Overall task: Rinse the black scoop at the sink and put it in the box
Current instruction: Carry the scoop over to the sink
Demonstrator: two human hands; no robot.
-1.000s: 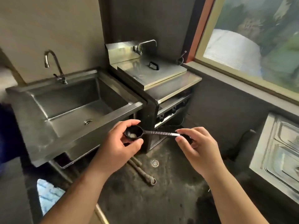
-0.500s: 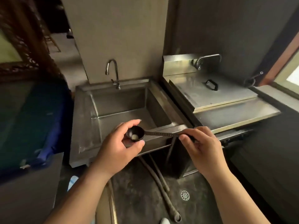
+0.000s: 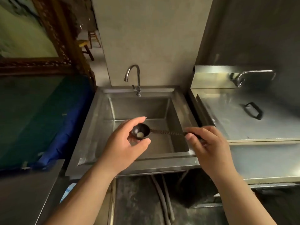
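Note:
I hold the black scoop (image 3: 142, 133) level over the steel sink (image 3: 100, 127), with a small pale residue in its bowl. My left hand (image 3: 123, 143) cups the bowl between thumb and fingers. My right hand (image 3: 206, 143) pinches the far end of the ribbed handle. The curved tap (image 3: 134, 75) stands at the back of the basin, and no water runs from it. No box is in view.
A steel unit with a black-handled lid (image 3: 253, 110) and its own spout (image 3: 253, 75) stands right of the sink. A blue-covered surface (image 3: 48, 120) lies to the left. Hoses (image 3: 164, 197) run down under the sink.
The view has swung left and closer, so the sink now sits straight ahead under my hands. Both hands keep the same hold on the scoop.

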